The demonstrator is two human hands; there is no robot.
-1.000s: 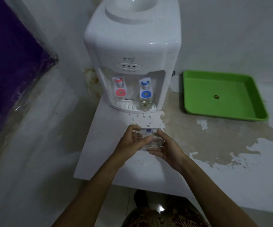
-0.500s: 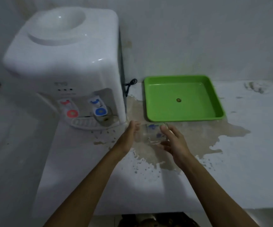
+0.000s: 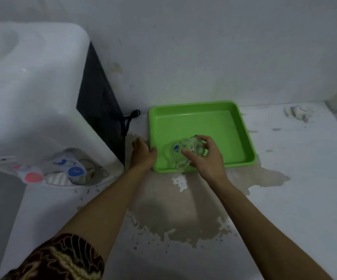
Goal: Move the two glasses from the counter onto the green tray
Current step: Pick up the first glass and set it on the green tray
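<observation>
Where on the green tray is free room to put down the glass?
The green tray is bare toward its far wall and right wall. Its near left corner is crowded: the right hand holds the glass there, and the left hand touches the left rim.

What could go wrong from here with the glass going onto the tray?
1. The right hand holds the glass tilted over the near edge of the green tray; it could clip the rim or land on its side.
2. The left hand rests at the tray's left edge, so a nudge could shift the tray during placement.
3. The counter in front looks stained, possibly wet; the tray may slide.
</observation>
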